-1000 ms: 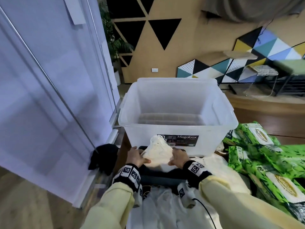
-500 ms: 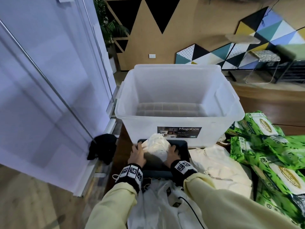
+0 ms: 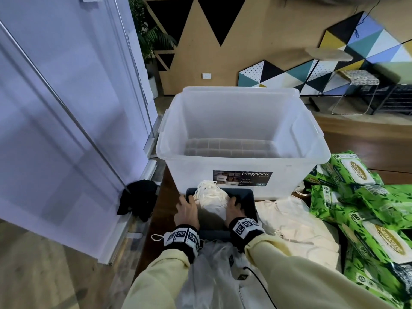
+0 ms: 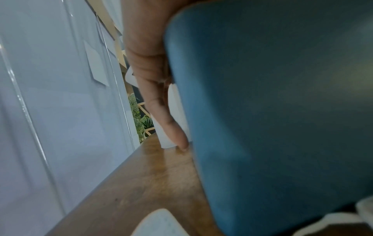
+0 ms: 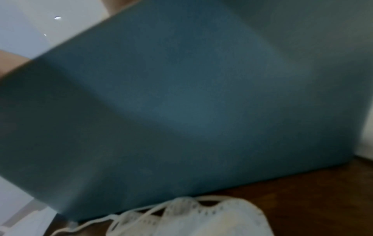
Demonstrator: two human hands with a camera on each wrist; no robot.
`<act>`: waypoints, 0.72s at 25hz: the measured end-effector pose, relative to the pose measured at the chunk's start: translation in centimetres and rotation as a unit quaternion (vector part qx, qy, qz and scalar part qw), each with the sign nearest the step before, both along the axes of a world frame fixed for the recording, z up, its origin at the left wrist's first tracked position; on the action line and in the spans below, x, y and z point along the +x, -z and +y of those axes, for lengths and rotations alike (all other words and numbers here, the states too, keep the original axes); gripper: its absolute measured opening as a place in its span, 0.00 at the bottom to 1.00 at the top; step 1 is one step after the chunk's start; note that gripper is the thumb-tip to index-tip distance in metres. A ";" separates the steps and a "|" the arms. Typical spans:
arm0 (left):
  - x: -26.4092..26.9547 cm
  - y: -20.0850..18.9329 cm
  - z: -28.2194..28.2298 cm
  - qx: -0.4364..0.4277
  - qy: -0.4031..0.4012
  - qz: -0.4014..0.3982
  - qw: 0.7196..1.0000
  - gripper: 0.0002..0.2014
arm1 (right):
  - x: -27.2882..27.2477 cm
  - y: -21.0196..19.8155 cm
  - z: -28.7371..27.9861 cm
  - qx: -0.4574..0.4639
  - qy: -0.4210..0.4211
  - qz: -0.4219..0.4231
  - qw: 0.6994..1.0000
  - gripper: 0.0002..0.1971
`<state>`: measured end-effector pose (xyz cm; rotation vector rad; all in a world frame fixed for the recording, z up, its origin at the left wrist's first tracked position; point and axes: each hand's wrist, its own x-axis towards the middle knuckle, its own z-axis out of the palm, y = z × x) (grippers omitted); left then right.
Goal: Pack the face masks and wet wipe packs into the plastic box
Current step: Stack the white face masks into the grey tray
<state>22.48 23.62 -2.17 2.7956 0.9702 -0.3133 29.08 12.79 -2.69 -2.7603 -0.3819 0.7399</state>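
A stack of cream face masks (image 3: 211, 198) with tangled ear loops sits in the far end of a dark teal bin (image 3: 247, 204), just before the clear plastic box (image 3: 243, 157). My left hand (image 3: 187, 210) straddles the bin's left wall. Its thumb is at the stack and a finger (image 4: 173, 127) runs down the outer wall (image 4: 272, 111) to the table. My right hand (image 3: 233, 208) is inside the bin, with fingers curled on the stack's right side. Green wet wipe packs (image 3: 361, 197) are piled at the right. The right wrist view shows the bin's near wall (image 5: 181, 111) and a loose mask (image 5: 201, 220).
More masks in cream wrapping (image 3: 296, 226) lie right of the bin and a clear plastic bag (image 3: 214, 275) lies below my wrists. A white glass door (image 3: 66, 108) stands close on the left, with a black cloth (image 3: 138, 197) at its foot. The box interior holds nothing.
The mask stack came down from in front of the box label into the teal bin. Both hands sank with it and now sit lower at its sides.
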 end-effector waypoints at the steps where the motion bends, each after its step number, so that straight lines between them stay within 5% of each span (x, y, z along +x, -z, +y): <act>1: -0.1 -0.2 -0.2 0.006 0.000 -0.014 1.000 0.23 | -0.1 0.0 0.2 0.007 0.005 -0.001 1.000 0.28; 7: 0.5 -0.4 -0.3 0.009 0.006 -0.008 1.000 0.32 | 0.2 0.1 0.3 0.038 -0.004 0.000 0.999 0.26; 13: 0.4 -0.8 0.1 0.007 0.007 -0.014 1.000 0.27 | 0.2 -0.2 -0.1 0.035 -0.027 -0.050 0.998 0.26; 18: -0.2 -1.9 0.5 -0.049 -0.005 -0.006 0.999 0.35 | 0.0 -0.7 -0.2 0.028 0.002 -0.019 0.999 0.23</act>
